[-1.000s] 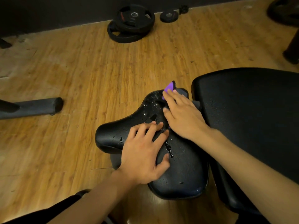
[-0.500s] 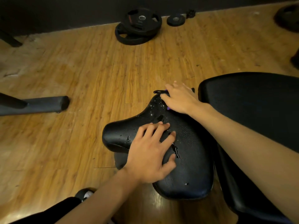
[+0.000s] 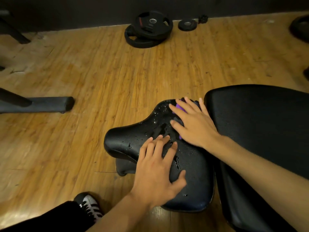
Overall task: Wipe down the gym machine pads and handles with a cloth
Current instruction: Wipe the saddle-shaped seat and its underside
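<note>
A black seat pad [image 3: 133, 139] of a gym machine sits low in the middle, wet with droplets. My right hand [image 3: 192, 124] lies flat with spread fingers on a purple cloth [image 3: 180, 107] at the pad's far narrow end, pressing it down; most of the cloth is hidden under the hand. My left hand [image 3: 158, 168] rests flat on the pad's near part, fingers straight. A larger black back pad [image 3: 259, 131] lies to the right, touching the seat pad's edge.
Wooden floor all around. Stacked black weight plates [image 3: 148, 30] and a small plate [image 3: 187, 25] lie by the far wall. A black machine foot bar [image 3: 41, 104] juts in from the left. My shoe [image 3: 88, 205] stands at the lower left.
My right hand with the cloth has slid back toward me along the pad's narrow end, fingers now spread flatter. My left hand has stayed in place on the pad.
</note>
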Available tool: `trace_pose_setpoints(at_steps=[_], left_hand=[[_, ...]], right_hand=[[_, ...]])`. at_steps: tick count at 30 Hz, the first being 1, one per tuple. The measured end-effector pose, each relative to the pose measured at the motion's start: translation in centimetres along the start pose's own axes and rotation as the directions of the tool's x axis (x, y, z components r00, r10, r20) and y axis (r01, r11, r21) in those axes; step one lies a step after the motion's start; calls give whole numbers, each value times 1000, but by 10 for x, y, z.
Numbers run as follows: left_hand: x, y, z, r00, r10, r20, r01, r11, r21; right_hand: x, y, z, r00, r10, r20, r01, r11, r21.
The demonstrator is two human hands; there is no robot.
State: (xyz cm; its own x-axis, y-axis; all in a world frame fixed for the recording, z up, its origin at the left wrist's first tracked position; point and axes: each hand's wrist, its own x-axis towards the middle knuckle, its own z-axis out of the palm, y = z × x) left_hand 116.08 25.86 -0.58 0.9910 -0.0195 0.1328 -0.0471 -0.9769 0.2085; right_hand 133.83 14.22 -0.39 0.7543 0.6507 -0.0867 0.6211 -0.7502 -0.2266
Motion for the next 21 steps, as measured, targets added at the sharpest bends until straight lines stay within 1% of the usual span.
trace_pose_setpoints(at_steps=[3,7,10,13,15,16,17,19,21], left_hand=[[0,-2,1,999,21,-26,-21,1000,-7],[-1,-1,2,999,11,-33,-11,1000,-1],[-4,0,2,999,8,-31,-8,1000,-14],[-7,2,3,998,-17,-57,16,1000,-13],[-9,2,5,997,-36,-75,34,999,-19],[-9,2,6,995,-43,-85,41,999,-23],[-9,2,7,994,-48,-94,46,999,-26],[-9,3,8,994,-48,-101,45,998,-32],[-9,3,8,993,-50,-110,47,998,-32]], right_hand=[[56,-1,2,1000,6,12,-6,1000,-18],[80,-6,-1,996,75,46,-76,997,29],[50,-4,-5,998,40,47,-43,997,58],[-21,0,-4,997,-74,-19,74,997,13],[-58,1,-2,993,-114,15,114,993,-13],[-62,4,0,991,-133,33,133,991,-5],[-55,6,0,988,-150,48,150,989,8],[-20,6,0,986,-164,31,163,986,37],[28,3,1,990,-138,9,137,988,67]])
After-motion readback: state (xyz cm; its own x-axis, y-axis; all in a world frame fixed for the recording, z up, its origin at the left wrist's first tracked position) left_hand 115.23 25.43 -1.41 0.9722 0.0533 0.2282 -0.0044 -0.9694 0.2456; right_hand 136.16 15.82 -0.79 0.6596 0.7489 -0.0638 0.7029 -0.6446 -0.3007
